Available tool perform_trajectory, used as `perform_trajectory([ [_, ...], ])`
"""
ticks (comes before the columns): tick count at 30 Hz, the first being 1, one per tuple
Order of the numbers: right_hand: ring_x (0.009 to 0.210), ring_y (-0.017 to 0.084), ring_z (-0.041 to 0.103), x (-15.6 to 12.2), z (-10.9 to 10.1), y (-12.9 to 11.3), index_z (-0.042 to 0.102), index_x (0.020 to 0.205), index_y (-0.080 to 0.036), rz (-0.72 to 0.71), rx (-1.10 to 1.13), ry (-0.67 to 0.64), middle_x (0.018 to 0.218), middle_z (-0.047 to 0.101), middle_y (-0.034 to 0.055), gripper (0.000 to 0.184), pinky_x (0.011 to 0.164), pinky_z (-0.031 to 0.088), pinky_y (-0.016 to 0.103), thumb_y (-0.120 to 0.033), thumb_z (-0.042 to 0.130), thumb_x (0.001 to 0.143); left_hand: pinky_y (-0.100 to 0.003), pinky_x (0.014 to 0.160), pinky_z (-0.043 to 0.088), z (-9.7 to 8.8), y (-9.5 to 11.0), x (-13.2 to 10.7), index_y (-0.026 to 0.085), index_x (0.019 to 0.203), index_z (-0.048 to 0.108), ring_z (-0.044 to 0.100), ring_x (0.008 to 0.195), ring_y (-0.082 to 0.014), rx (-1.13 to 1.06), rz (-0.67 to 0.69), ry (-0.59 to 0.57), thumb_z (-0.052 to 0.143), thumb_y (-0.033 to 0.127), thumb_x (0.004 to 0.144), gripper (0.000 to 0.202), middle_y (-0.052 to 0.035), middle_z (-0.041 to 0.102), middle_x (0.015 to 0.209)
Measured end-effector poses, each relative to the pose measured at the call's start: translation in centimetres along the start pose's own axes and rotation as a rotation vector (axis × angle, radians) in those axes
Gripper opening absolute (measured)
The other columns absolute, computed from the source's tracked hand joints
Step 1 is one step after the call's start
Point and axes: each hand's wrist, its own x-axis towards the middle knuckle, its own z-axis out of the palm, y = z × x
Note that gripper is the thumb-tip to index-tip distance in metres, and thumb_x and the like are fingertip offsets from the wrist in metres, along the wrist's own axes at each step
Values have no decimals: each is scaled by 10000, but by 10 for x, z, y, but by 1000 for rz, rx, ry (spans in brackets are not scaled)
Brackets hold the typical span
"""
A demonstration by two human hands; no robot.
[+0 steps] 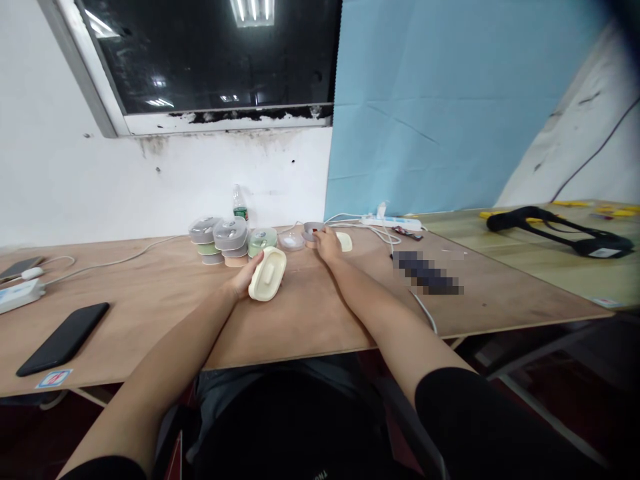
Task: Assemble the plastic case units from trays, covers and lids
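Note:
My left hand (pixel 245 277) grips a cream oblong plastic case (pixel 268 274) by its left edge. The case is tilted up off the table, and a recessed face with a raised bar in its middle is turned to me. Farther forward, my right hand (pixel 329 244) has its fingers closed at the right side of a grey round container (pixel 312 231); the fingertips are partly hidden. Left of that container sits a clear round lid or dish (pixel 291 241). A small cream piece (pixel 345 241) lies just right of my right hand.
Stacked round containers with clear lids (pixel 230 233) and a plastic bottle (pixel 240 203) stand near the wall. A black phone (pixel 64 339) lies at left. Cables run to a power strip (pixel 393 222) at back right. A pixelated dark object (pixel 427 273) lies at right.

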Motion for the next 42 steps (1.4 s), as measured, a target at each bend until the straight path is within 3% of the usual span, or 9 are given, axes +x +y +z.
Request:
perform_trajectory([
  [11,1019,247,544,-16,-24,-26,660,1111,-187,-110,83,173,1067,580,107,299,878,449,350,-277,455,914,-341,680,548,-1,-1,1,76,1102,657,689,733,-241,-24,35,-34,311,649,910,696,-139,720,846],
  [19,952,234,568,-44,-50,-87,574,1102,-190,-451,363,366,991,603,104,337,852,479,401,-439,410,944,-449,820,537,2,8,2,113,1133,617,676,901,-290,-143,295,-4,215,699,900,748,-122,720,890],
  [24,894,234,602,-75,-46,-137,604,988,-199,-913,362,233,952,636,90,568,779,510,399,-721,543,772,-414,844,537,3,9,4,109,1109,618,669,941,-278,-171,552,162,251,705,890,734,-117,721,926],
  [29,762,175,606,-85,-45,-155,644,875,-227,-1050,221,213,870,666,45,330,661,485,330,-549,573,860,-419,817,540,-4,8,14,98,1129,602,642,1018,-313,-96,645,181,220,795,823,852,-145,707,997],
  [32,790,174,606,-81,-47,-149,629,918,-223,-993,224,256,885,666,43,227,674,479,322,-429,533,921,-391,756,541,-10,9,19,149,1196,557,654,986,-282,32,764,263,191,789,833,822,-124,694,1044],
  [34,862,188,598,-74,-46,-141,595,990,-201,-846,306,332,932,650,66,215,729,489,328,-393,516,935,-373,690,536,-13,8,17,171,1244,520,673,873,-249,231,792,283,207,781,838,797,-118,683,1038],
  [36,924,204,579,-62,-45,-128,558,1042,-188,-656,384,417,975,620,89,236,776,491,344,-392,492,942,-353,674,526,-14,6,13,172,1246,523,661,779,-208,549,847,307,369,729,840,706,-113,668,1031],
  [39,968,220,554,-40,-46,-96,527,1085,-194,-398,381,500,1035,573,105,279,815,480,366,-422,451,942,-347,773,514,-13,2,5,181,1128,610,634,872,-203,1101,1010,344,589,525,834,453,-99,647,1038],
  [42,984,225,538,-22,-54,-52,507,1134,-192,-157,279,523,1088,543,112,302,845,463,364,-408,409,948,-363,869,494,-13,1,4,193,1015,656,601,1010,-223,1396,1141,415,556,404,882,269,-98,637,1034],
])
